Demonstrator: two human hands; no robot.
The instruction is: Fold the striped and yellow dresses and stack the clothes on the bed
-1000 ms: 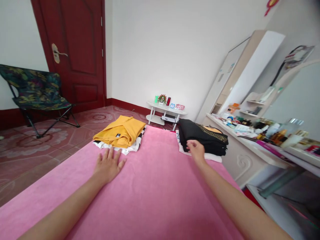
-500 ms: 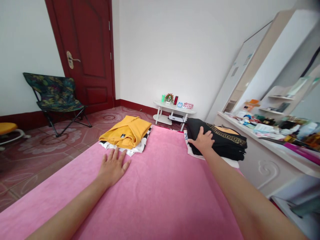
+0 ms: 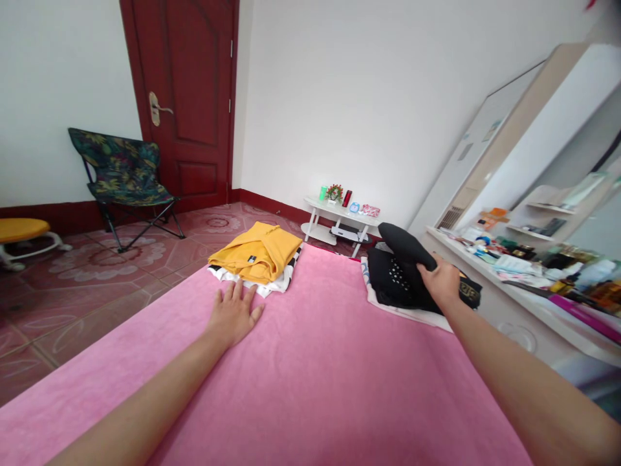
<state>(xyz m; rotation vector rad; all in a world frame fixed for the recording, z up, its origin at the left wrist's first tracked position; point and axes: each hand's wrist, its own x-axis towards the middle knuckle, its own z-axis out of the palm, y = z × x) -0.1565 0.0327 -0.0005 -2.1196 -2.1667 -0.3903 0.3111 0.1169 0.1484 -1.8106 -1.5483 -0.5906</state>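
My left hand (image 3: 234, 315) lies flat with fingers spread on the pink bedspread (image 3: 330, 362), its fingertips at the near edge of a clothes stack. On top of that stack is a folded yellow garment (image 3: 257, 252) with a dark neck label, over white and black cloth (image 3: 286, 283). At the right, my right hand (image 3: 441, 278) pinches a folded black garment (image 3: 405, 246) and lifts its left side off another stack. Beneath the raised part shows black cloth with white dots (image 3: 398, 277). White cloth (image 3: 412, 314) forms the bottom of this stack.
A cluttered white dresser (image 3: 524, 285) stands close along the right. Beyond the bed is a low white table (image 3: 334, 208) with small items. A patterned folding chair (image 3: 129, 175) and a yellow stool (image 3: 22, 230) stand at the left, near a red door (image 3: 194, 97).
My right hand has gone from lying on the black garment to gripping it and raising its left side. My left hand stays flat by the yellow stack. The view has shifted slightly.
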